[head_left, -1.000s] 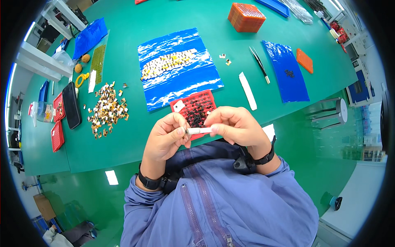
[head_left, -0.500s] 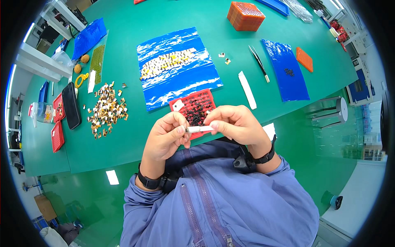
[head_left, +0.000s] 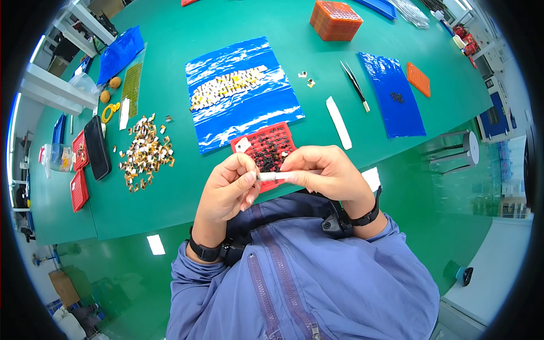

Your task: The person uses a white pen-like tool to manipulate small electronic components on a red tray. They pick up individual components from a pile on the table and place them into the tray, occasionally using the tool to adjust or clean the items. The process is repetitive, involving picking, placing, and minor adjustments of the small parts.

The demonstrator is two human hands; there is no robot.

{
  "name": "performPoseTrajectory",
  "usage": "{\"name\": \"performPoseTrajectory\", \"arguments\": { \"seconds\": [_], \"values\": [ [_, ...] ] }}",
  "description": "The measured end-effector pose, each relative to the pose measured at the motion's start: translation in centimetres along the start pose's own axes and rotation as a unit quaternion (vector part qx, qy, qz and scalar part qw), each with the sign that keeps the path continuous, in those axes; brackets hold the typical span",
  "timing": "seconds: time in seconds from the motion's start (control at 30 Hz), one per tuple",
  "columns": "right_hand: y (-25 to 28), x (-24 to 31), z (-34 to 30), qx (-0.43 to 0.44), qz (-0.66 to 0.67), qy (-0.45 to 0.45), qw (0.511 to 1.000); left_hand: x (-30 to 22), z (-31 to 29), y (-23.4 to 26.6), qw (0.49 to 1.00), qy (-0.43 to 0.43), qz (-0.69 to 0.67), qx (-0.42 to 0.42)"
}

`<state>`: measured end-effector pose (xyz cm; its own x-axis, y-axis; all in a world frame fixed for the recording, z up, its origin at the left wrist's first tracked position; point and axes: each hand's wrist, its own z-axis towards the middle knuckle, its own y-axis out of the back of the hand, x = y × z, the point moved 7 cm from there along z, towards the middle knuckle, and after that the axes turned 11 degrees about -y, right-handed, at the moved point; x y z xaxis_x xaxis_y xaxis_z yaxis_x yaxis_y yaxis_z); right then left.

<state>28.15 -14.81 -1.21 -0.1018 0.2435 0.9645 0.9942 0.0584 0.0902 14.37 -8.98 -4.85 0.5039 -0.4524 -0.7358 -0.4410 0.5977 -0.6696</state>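
Observation:
My left hand (head_left: pixel 229 189) and my right hand (head_left: pixel 326 174) meet over the near edge of the table. Between them lies a small white strip (head_left: pixel 267 177), level, its left end pinched by the left thumb and forefinger. The right thumb and forefinger close on its other end. At the left fingertips there seems to be a tiny dark part, too small to make out. Just beyond the hands is a red tray (head_left: pixel 290 137) of small black parts (head_left: pixel 266 161), partly hidden by my fingers. A white piece (head_left: pixel 242 145) rests on its left corner.
A blue sheet (head_left: pixel 212 133) holds rows of white-and-yellow pieces (head_left: pixel 229 88). Left of it are a loose pile of similar pieces (head_left: pixel 146 152) and a black case (head_left: pixel 97 147). To the right lie a white strip (head_left: pixel 338 123), tweezers (head_left: pixel 355 86) and another blue sheet (head_left: pixel 405 122).
My right fingertips have shifted slightly left along the white strip, covering more of its end. My left hand keeps its pinch, and the table things stay as they were.

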Motion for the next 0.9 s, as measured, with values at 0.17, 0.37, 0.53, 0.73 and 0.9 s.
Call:
{"name": "performPoseTrajectory", "arguments": {
  "seconds": [0.17,0.37,0.53,0.73,0.9],
  "values": [
    [0.6,-0.2,0.0,-0.055,-0.018,0.068,0.996,0.0,0.1,-0.1,1.000,0.013,0.023,-0.016],
    [3.4,-1.6,0.3,-0.131,-0.031,0.013,0.991,-0.3,0.1,0.5,0.999,-0.029,0.016,-0.040],
    [4.3,-2.8,0.6,-0.143,0.026,0.030,0.989,-0.5,0.2,0.6,0.997,-0.054,0.018,-0.052],
    [4.4,-2.9,0.4,-0.139,0.035,0.053,0.988,-0.9,0.0,0.2,0.996,-0.083,0.016,-0.031],
    [4.7,-3.3,0.4,-0.118,0.076,0.062,0.988,-1.2,-0.5,0.0,0.981,-0.136,0.133,-0.040]
  ]
}}
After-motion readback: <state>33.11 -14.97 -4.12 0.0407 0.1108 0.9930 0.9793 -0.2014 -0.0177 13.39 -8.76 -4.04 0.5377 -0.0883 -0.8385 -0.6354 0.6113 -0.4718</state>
